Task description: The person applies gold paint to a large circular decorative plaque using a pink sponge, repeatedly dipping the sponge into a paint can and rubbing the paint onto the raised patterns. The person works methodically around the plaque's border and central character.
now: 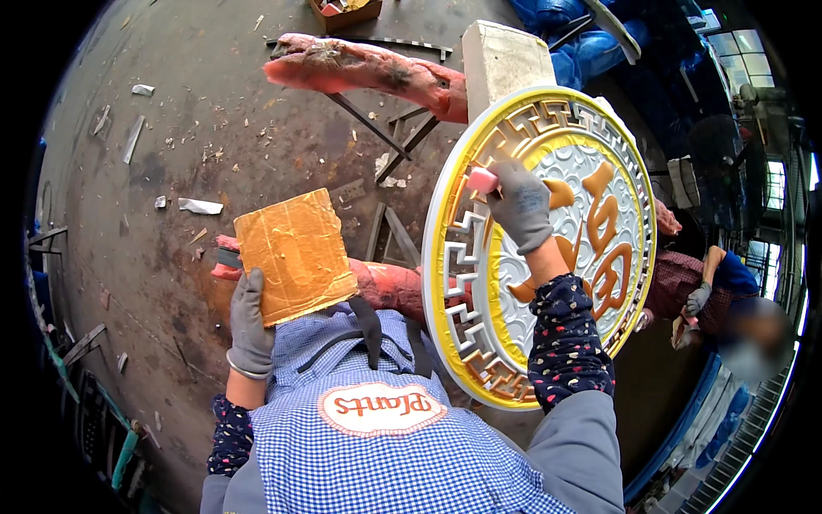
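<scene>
Currently, the right hand [521, 206] pinches a pink block [481, 180] at the left border of the round plaque [507, 257], scene right; the left hand [249, 321] grips a board [295, 257]. Central characters [604, 214] are gold-brown; left fretwork [465, 281] (seemingly unfinished) shows white.

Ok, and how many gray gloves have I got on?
2: one on your left hand, holding the orange-brown board, and one on your right hand, which holds a pink pad at the round panel. Both gloves show plainly.

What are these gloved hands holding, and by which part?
The left hand holds an orange-coated square board by its lower left corner; the right hand holds a pink sponge-like block by its right end.
</scene>
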